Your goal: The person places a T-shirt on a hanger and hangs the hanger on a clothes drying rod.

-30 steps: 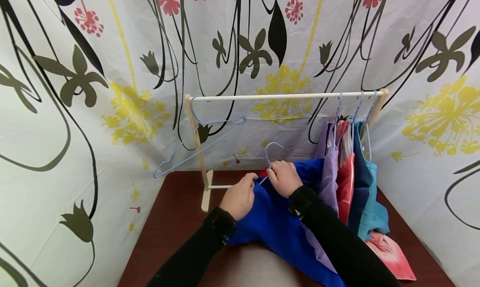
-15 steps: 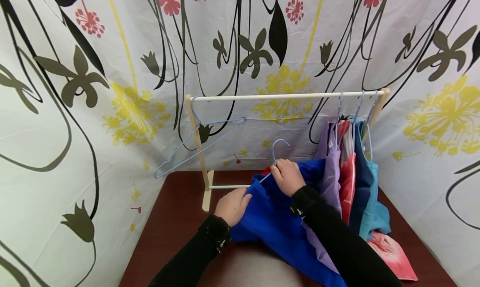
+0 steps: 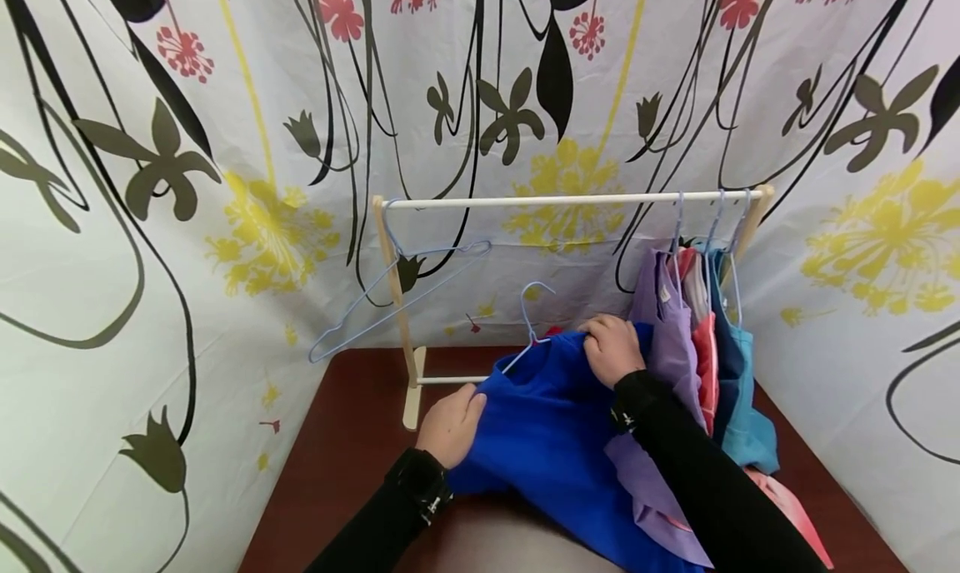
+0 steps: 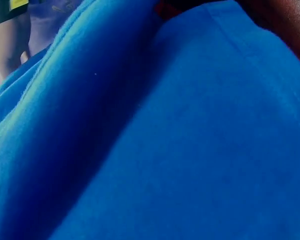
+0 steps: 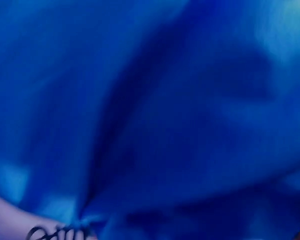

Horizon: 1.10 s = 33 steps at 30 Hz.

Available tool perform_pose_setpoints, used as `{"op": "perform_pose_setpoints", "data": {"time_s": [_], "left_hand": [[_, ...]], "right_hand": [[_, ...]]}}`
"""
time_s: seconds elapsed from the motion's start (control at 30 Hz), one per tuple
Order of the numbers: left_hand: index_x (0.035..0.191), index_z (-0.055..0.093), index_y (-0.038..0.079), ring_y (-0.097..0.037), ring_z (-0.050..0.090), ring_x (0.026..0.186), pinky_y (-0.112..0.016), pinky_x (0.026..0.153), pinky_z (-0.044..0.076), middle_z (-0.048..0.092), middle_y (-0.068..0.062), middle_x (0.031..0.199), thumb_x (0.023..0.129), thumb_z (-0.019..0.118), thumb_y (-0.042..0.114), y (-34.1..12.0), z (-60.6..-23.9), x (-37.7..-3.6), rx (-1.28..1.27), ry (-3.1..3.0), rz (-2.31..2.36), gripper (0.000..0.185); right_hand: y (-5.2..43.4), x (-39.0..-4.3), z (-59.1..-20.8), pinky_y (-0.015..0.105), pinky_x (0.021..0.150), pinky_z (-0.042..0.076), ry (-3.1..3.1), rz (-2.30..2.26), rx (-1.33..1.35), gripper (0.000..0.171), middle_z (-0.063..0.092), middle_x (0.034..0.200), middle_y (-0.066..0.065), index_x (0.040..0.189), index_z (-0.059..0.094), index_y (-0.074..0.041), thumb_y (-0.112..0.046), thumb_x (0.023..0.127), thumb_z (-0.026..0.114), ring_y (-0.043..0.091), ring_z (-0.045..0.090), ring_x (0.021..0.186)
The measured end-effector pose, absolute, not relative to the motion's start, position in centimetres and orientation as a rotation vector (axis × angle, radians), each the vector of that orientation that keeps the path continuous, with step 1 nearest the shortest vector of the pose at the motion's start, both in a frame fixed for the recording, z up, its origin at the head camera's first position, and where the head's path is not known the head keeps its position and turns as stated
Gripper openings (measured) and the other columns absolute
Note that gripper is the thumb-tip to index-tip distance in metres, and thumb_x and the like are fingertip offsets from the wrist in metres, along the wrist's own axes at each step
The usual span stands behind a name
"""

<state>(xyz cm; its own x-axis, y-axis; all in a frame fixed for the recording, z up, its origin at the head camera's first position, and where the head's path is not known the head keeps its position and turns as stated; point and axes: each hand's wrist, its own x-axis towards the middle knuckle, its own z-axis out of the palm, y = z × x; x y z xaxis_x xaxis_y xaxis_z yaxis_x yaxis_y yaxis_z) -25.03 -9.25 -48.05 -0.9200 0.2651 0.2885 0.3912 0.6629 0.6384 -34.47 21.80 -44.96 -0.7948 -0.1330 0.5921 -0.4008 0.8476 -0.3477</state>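
A blue shirt [image 3: 551, 415] is draped over a light-blue wire hanger [image 3: 528, 311], whose hook rises free above the neckline. My left hand [image 3: 450, 427] pinches the shirt at its left shoulder, thumb on top. At the right shoulder, my right hand [image 3: 612, 350] grips the cloth, its fingers bent over the edge. The hanger's left arm shows inside the neck opening; its right arm is hidden under the fabric. Blue cloth [image 4: 200, 130] fills most of the left wrist view, with part of the right hand [image 4: 11, 42] at upper left. Blurred blue fabric [image 5: 180, 120] covers the right wrist view.
Behind the shirt stands a small clothes rack with a white rail [image 3: 555, 200]. A bare hanger [image 3: 397, 298] hangs at its left end. Purple [image 3: 670, 348], red and teal [image 3: 738, 390] garments hang at the right, close to my right forearm. The dark red table [image 3: 330, 456] lies beneath.
My right hand has left the hanger's neck and moved right onto the shirt's shoulder. The left hand has shifted left and down. The shirt is now spread wider across the hanger.
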Motion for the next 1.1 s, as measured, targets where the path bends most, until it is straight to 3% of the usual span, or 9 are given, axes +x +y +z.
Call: {"op": "perform_pose_setpoints", "data": {"time_s": [0.4,0.53,0.63,0.77,0.93,1.03,1.1], "left_hand": [[0.088,0.053,0.018,-0.015,0.047,0.064,-0.034,0.066,0.042,0.044,0.004,0.07,0.11,0.041,0.035,-9.9,-48.5,-24.8,-0.578,-2.633,-1.186,0.031],[0.109,0.064,0.01,-0.021,0.063,0.086,-0.041,0.081,0.05,0.064,-0.002,0.089,0.111,0.039,0.033,-10.3,-48.8,-24.7,-0.575,-2.63,-1.207,0.034],[0.117,0.064,0.006,-0.024,0.064,0.093,-0.044,0.086,0.05,0.067,-0.005,0.095,0.111,0.039,0.032,-10.6,-48.8,-24.6,-0.584,-2.613,-1.228,0.037],[0.104,0.063,0.01,-0.018,0.056,0.076,-0.039,0.075,0.046,0.056,0.001,0.078,0.111,0.041,0.031,-10.7,-48.6,-24.6,-0.604,-2.588,-1.254,0.032],[0.102,0.063,0.011,-0.018,0.057,0.075,-0.038,0.073,0.048,0.057,-0.002,0.079,0.111,0.04,0.032,-10.8,-48.7,-24.5,-0.607,-2.571,-1.306,0.032],[0.101,0.063,0.011,-0.016,0.055,0.073,-0.036,0.073,0.046,0.054,0.0,0.076,0.111,0.04,0.032,-10.9,-48.7,-24.5,-0.598,-2.561,-1.332,0.032],[0.097,0.061,0.012,-0.015,0.052,0.07,-0.034,0.07,0.044,0.049,0.003,0.073,0.111,0.04,0.031,-10.9,-48.7,-24.6,-0.6,-2.552,-1.336,0.032]], "right_hand": [[24.4,-35.0,-45.7,0.059,0.095,0.04,-2.334,0.608,0.259,0.025,0.068,0.113,0.017,0.1,0.077,-0.006,-0.003,0.092,0.053,0.043,0.057,0.11],[25.1,-35.0,-45.9,0.058,0.095,0.04,-2.318,0.598,0.217,0.027,0.068,0.113,0.021,0.102,0.077,-0.005,0.0,0.091,0.053,0.047,0.057,0.108],[25.7,-35.1,-46.1,0.058,0.094,0.041,-2.319,0.593,0.196,0.028,0.067,0.111,0.025,0.105,0.076,-0.003,0.001,0.089,0.053,0.05,0.058,0.103],[26.6,-35.3,-46.2,0.058,0.094,0.042,-2.452,0.655,0.131,0.032,0.064,0.121,0.026,0.12,0.071,-0.003,-0.005,0.096,0.05,0.048,0.057,0.111],[27.3,-35.0,-46.0,0.057,0.105,0.036,-2.664,0.84,0.031,0.042,0.052,0.142,0.027,0.143,0.051,-0.002,-0.016,0.104,0.041,0.047,0.048,0.129],[27.0,-34.8,-45.7,0.057,0.102,0.038,-2.607,0.876,0.003,0.047,0.055,0.134,0.03,0.144,0.049,0.0,-0.011,0.099,0.045,0.048,0.051,0.123],[26.3,-34.7,-45.1,0.055,0.094,0.042,-2.537,0.847,0.042,0.051,0.06,0.117,0.027,0.143,0.051,-0.002,-0.006,0.092,0.049,0.044,0.056,0.108]]}}
